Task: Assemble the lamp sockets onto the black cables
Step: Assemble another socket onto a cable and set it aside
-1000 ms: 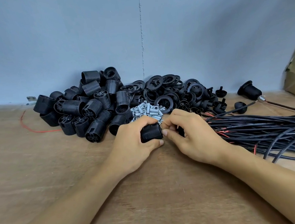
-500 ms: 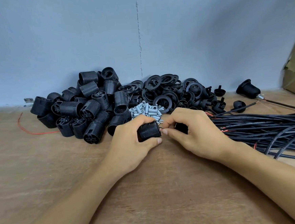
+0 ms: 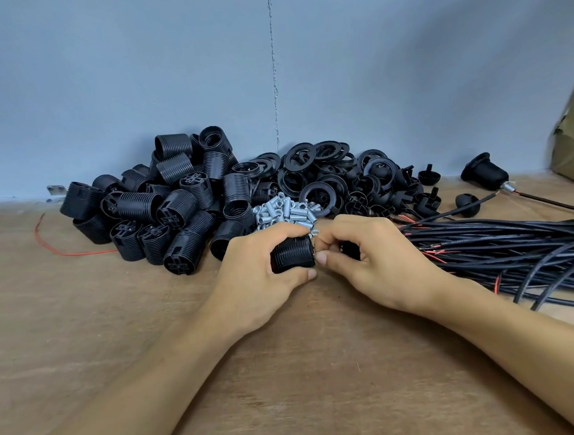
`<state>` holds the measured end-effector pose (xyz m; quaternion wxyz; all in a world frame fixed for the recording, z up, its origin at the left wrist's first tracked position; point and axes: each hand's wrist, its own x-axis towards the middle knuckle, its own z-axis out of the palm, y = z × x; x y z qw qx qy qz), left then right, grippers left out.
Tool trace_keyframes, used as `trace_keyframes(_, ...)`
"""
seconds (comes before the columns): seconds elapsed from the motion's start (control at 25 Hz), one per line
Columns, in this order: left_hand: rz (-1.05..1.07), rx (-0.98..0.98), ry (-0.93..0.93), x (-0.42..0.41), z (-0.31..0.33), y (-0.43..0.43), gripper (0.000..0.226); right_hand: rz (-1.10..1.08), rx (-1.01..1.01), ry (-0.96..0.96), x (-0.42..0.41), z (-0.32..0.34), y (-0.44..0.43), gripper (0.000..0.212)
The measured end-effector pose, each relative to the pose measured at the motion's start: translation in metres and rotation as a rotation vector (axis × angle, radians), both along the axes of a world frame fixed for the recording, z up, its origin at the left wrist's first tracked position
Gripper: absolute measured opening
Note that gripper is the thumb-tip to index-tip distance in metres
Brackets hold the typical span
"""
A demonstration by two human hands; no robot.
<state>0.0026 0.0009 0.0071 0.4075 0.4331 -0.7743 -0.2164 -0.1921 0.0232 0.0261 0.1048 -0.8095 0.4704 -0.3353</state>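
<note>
Evidently a fitting step is under way at the middle of the wooden table (image 3: 291,381): the left hand (image 3: 263,281) is wrapped round a ribbed socket body (image 3: 293,254) lying on its side, while the right hand (image 3: 382,264) curls over a black piece (image 3: 350,249), thumb and forefinger meeting at the socket's right end. What they pinch is hidden. Next, I judge, the parts need aligning squarely before seating, then a lead from the black cables (image 3: 521,250) at right.
</note>
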Motion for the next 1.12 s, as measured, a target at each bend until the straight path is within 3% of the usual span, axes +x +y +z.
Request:
trace_keyframes(0.52, -0.025, -0.021, -0.06, 0.0015, -0.0021, -0.0019, 0.039, -0.022, 0.024, -0.031, 0.0028, -0.0034, 0.0009, 0.013)
trace_keyframes(0.84, 0.023, -0.018, -0.045, 0.0023, -0.0027, -0.0019, 0.04, -0.047, 0.178, -0.156, -0.0049, 0.0007, -0.0026, 0.006)
trace_keyframes(1.12, 0.035, -0.018, -0.065, 0.0019, -0.0029, -0.0017, 0.042, -0.05, 0.13, -0.119, -0.0047, 0.0004, -0.0021, 0.01)
